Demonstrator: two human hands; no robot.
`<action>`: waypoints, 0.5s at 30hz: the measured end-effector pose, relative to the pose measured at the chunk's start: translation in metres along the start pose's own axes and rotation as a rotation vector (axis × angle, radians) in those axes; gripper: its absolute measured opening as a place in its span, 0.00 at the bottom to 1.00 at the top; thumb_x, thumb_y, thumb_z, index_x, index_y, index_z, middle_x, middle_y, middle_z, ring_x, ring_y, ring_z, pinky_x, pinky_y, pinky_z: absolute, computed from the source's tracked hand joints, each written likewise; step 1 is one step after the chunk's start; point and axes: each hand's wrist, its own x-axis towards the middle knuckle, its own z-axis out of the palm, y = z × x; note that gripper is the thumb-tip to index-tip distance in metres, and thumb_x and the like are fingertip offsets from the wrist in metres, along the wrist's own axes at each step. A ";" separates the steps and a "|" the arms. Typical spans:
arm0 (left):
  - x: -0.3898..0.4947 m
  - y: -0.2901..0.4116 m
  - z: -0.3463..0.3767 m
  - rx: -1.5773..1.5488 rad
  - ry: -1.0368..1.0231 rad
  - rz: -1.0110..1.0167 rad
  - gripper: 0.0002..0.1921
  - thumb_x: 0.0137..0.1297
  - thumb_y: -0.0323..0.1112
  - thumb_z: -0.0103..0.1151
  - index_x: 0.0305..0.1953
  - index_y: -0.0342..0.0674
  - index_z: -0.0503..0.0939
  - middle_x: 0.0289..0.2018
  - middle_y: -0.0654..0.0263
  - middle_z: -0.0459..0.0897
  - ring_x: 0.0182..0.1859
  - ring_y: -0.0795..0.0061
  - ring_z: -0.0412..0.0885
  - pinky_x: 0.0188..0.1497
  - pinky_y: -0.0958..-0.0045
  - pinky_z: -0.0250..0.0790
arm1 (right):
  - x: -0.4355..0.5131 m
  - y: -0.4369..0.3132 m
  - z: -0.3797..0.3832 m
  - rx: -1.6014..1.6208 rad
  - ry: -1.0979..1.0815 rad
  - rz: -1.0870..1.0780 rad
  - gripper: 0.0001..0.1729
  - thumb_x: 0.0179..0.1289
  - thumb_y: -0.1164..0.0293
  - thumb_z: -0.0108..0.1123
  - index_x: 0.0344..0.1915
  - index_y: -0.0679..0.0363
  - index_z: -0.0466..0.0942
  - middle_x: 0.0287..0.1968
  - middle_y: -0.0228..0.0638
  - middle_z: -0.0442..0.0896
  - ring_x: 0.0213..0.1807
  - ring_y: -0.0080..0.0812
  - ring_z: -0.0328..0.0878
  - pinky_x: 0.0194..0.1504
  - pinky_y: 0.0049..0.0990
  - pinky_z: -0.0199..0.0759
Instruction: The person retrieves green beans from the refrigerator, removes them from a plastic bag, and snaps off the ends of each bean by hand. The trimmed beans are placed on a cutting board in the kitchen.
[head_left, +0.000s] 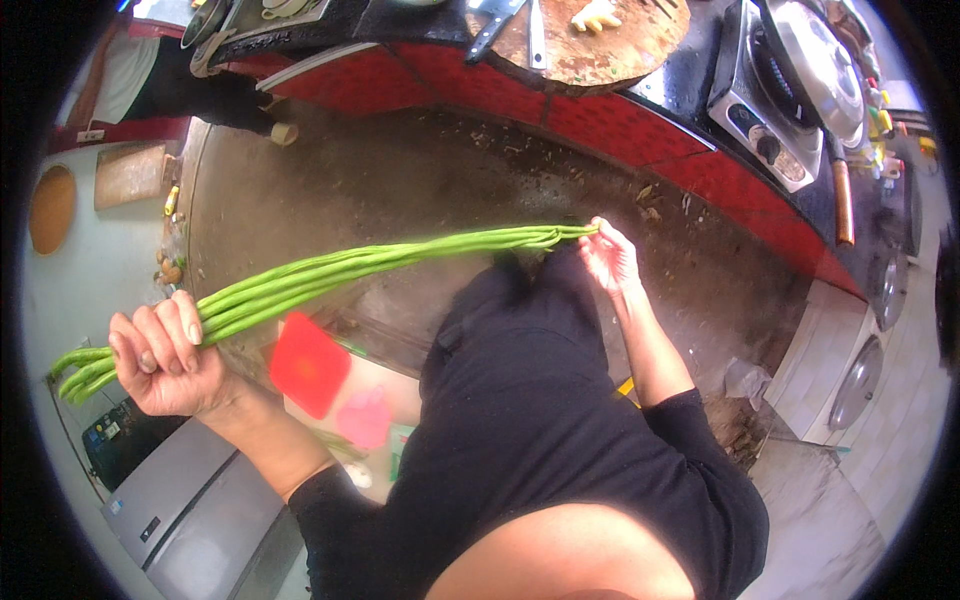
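Note:
A bundle of long green yard-long beans stretches between my two hands, in front of my body and above the floor. My left hand is closed around the thick end at the left, with the bean ends poking out past the fist. At the other end, my right hand pinches the thin tips between thumb and fingers.
Ahead is a dark counter with a round wooden chopping board, ginger, a cleaver and a knife. A stove with a lidded wok stands right. A person is at upper left; a red basin lies below the beans.

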 end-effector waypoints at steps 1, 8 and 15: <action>0.004 0.003 -0.002 0.009 -0.013 0.002 0.18 0.73 0.36 0.42 0.21 0.49 0.60 0.10 0.73 0.59 0.12 0.81 0.54 0.29 0.74 0.60 | -0.005 -0.003 0.004 -0.091 -0.031 -0.007 0.09 0.61 0.71 0.62 0.40 0.62 0.76 0.37 0.40 0.83 0.37 0.36 0.84 0.38 0.32 0.84; 0.029 0.004 0.000 -0.012 -0.072 -0.012 0.17 0.72 0.34 0.42 0.21 0.49 0.61 0.10 0.73 0.59 0.12 0.82 0.54 0.29 0.74 0.61 | -0.021 -0.016 0.035 -1.394 -0.145 0.120 0.07 0.59 0.72 0.58 0.34 0.64 0.77 0.28 0.38 0.83 0.30 0.32 0.82 0.33 0.29 0.76; 0.041 -0.001 0.037 0.008 -0.205 0.002 0.17 0.71 0.36 0.45 0.20 0.49 0.60 0.09 0.75 0.61 0.11 0.85 0.56 0.24 0.78 0.63 | -0.003 0.014 0.038 -1.773 0.030 -0.156 0.09 0.56 0.71 0.56 0.31 0.68 0.74 0.23 0.44 0.79 0.26 0.34 0.78 0.31 0.33 0.72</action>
